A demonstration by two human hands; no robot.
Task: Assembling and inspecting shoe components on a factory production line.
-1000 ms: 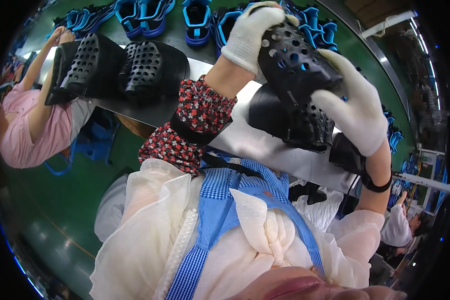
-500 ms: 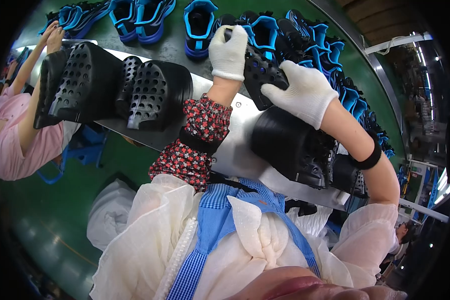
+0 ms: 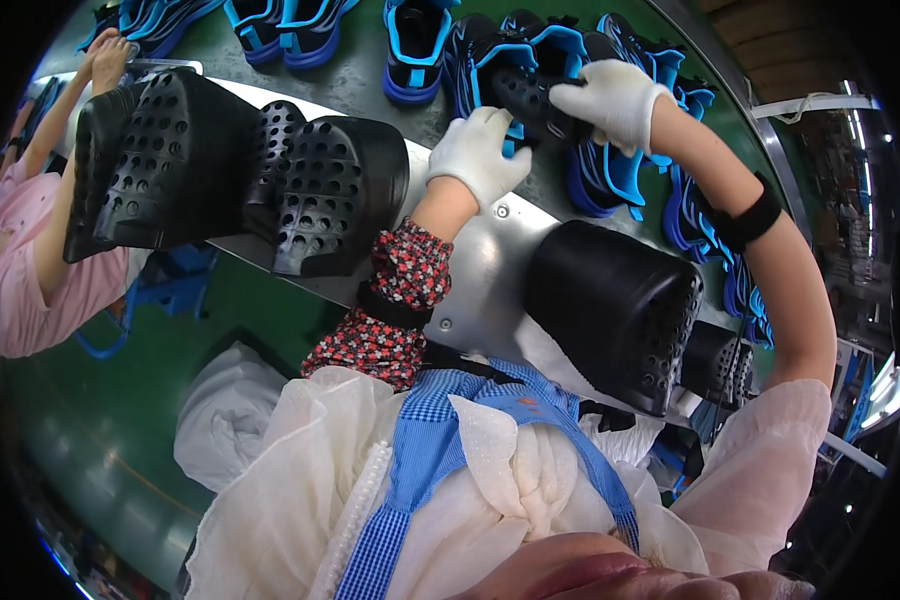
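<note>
The right hand [image 3: 618, 104], in a white glove at 1 o'clock, pinches the near end of a black perforated insert [image 3: 518, 92], which lies between 12 and 1 o'clock, over the blue-lined opening of a dark sneaker [image 3: 467, 62]. The left hand [image 3: 476, 160], also gloved, is at 12 o'clock beside that shoe's heel, its thumb spread away from the fingers; whether the fingertips touch the heel cannot be told. More blue-and-black sneakers [image 3: 415, 84] stand in a line running from 11 round to nearly 3 o'clock. On the metal counter [image 3: 498, 245], a large black perforated block [image 3: 610, 305] sits at 3 o'clock, and two more blocks [image 3: 355, 190] stand between 10 and 11. At 9 to 10 o'clock, a person in pink [image 3: 55, 270] sits near a blue stool [image 3: 170, 295].
</note>
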